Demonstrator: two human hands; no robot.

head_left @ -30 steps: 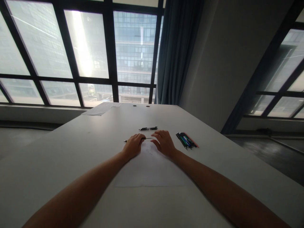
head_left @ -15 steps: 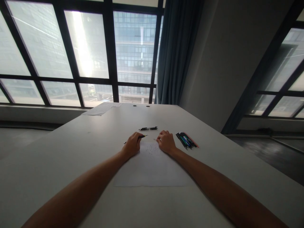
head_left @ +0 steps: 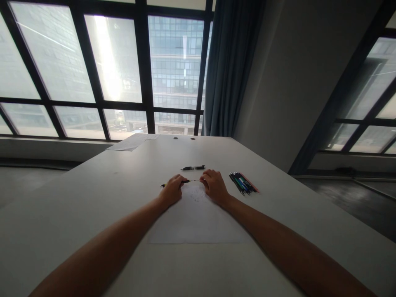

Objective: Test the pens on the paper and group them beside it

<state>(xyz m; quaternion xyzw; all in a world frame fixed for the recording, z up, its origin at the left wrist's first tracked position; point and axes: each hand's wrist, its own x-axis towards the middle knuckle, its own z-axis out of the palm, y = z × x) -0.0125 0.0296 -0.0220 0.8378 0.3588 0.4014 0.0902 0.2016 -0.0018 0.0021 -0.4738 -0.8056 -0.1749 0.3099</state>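
My left hand [head_left: 172,189] is closed around a slim black pen [head_left: 186,181], which lies level and points right. Its back end sticks out to the left of the hand. From the pen's front a thin pale piece [head_left: 195,180] reaches to the fingertips of my right hand [head_left: 214,184], which are pinched on it; whether it is a refill, a lead or a tip is too small to tell. Both hands rest at the far part of a white paper sheet [head_left: 198,225] with small dark marks on it. Just beyond the hands lies another black pen [head_left: 193,168].
Several pens [head_left: 243,183], dark, blue, green and one reddish, lie side by side right of my right hand. More paper sheets [head_left: 131,142] lie at the white table's [head_left: 198,268] far left edge. Windows and a blue curtain [head_left: 230,70] stand behind.
My hands have come closer, so the pen's front end and the thin piece in my right fingers now meet or nearly meet. The pen has turned more level. The other pens have not moved.
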